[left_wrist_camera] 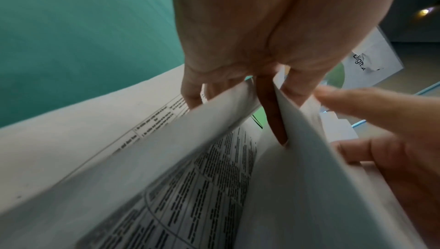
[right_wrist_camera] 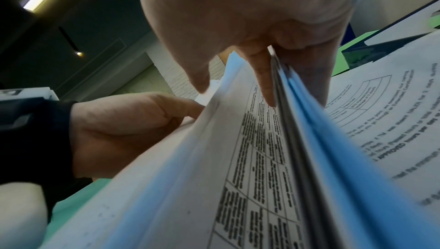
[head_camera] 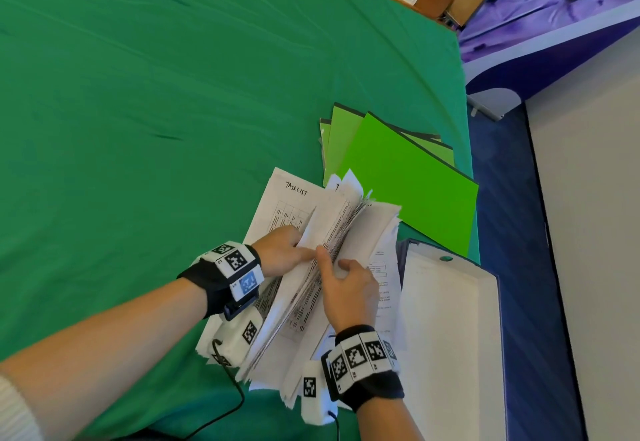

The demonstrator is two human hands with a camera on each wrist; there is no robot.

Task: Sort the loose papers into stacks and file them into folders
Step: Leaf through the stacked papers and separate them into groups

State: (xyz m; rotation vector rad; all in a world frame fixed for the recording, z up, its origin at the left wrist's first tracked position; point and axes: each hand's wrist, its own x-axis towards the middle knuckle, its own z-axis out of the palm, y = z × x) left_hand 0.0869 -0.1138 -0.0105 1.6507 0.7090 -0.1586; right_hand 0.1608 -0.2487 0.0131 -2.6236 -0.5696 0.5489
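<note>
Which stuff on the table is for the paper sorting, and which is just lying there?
For the job:
loose papers, gripped by left hand and right hand
green folders

Just lying there:
white box lid
green cloth

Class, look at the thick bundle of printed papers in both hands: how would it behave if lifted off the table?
The bundle of papers would probably flop, since its sheets already bend and fan apart between the left hand and right hand. Its thickness suggests some weight. Loose, uneven edges suggest sheets might slide out.
</note>
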